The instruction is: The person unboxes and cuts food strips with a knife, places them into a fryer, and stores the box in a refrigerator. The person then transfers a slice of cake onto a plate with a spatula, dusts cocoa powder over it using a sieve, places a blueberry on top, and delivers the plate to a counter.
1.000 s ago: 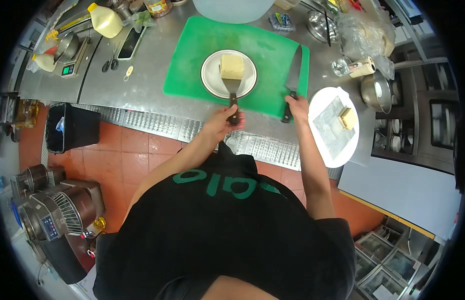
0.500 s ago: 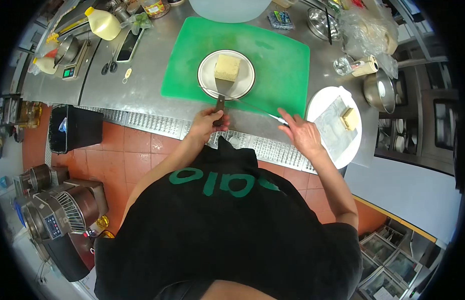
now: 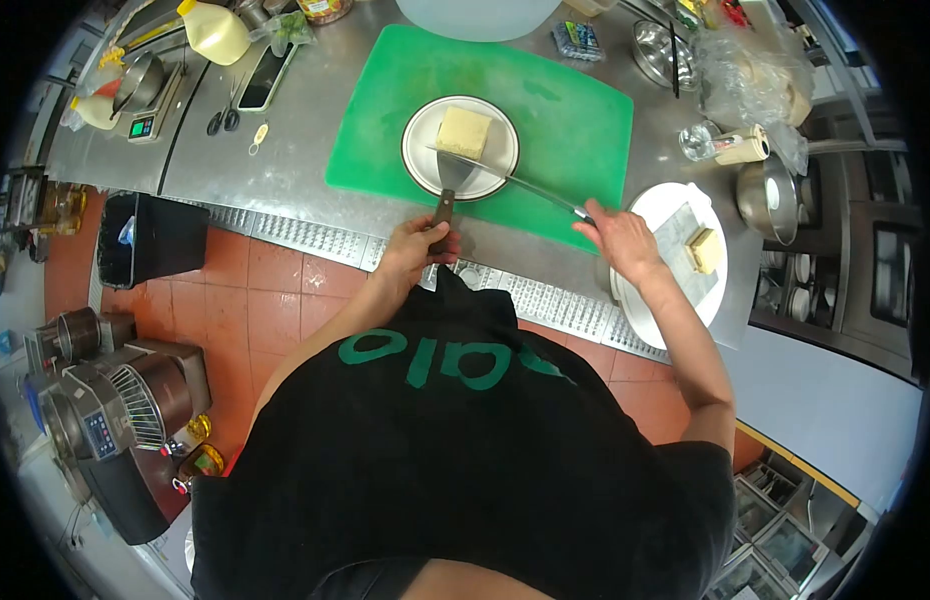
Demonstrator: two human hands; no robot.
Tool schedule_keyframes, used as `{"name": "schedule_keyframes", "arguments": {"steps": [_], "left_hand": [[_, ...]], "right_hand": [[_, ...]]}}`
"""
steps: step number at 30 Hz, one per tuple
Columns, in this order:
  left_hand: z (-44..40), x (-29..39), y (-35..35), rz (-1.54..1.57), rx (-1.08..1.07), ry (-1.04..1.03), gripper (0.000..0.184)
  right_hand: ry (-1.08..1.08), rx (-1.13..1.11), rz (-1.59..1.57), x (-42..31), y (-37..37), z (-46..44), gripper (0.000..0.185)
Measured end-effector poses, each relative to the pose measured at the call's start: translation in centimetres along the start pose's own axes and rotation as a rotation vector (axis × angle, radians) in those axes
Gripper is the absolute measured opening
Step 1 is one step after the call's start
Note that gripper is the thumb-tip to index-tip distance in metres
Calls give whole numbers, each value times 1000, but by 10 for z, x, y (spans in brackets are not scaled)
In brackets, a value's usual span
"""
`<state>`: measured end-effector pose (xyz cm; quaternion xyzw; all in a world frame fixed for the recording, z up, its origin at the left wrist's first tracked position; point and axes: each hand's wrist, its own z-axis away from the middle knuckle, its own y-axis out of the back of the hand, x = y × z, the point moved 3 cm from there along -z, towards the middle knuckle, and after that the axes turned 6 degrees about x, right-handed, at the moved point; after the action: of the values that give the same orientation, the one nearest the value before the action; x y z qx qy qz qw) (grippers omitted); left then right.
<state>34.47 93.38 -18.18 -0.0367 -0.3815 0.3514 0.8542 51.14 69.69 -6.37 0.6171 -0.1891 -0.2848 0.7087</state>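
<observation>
My left hand (image 3: 415,250) is closed around the brown handle of a metal spatula (image 3: 444,208). Its flat blade reaches over the plate to the near edge of a pale yellow square of cake (image 3: 464,130); how far it goes underneath I cannot tell. That piece sits on a round white plate (image 3: 413,152) with a dark rim, on a green cutting board (image 3: 575,120). In my right hand (image 3: 627,242) is a long thin knife (image 3: 537,189), its blade slanting left across the plate to the cake's near edge. Whether it touches the cake is unclear.
To the right, a white oval plate (image 3: 645,305) bears a sheet of paper and another cake piece (image 3: 703,251). Scissors (image 3: 225,118), a phone (image 3: 269,76) and a scale (image 3: 157,112) lie to the left. A metal bowl (image 3: 768,200) stands far right.
The knife in my right hand has swung up and right, its tip going from the spatula's neck to the cake's near edge. My left hand keeps its grip on the spatula.
</observation>
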Motion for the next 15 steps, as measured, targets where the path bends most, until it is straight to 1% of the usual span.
{"name": "schedule_keyframes", "arguments": {"steps": [1, 3, 5, 8, 15], "left_hand": [[0, 1, 0, -1, 8, -3, 27], [1, 2, -2, 8, 23, -7, 25], [2, 2, -2, 19, 38, -10, 22], [7, 4, 0, 24, 35, -36, 23], [31, 21, -5, -74, 18, -70, 30]], "right_hand": [[4, 0, -1, 4, -3, -2, 33], [57, 66, -13, 11, -8, -6, 33], [55, 62, -5, 13, -10, -8, 33], [51, 61, 5, 16, -15, -10, 32], [46, 48, 2, 19, -13, -14, 32]]}}
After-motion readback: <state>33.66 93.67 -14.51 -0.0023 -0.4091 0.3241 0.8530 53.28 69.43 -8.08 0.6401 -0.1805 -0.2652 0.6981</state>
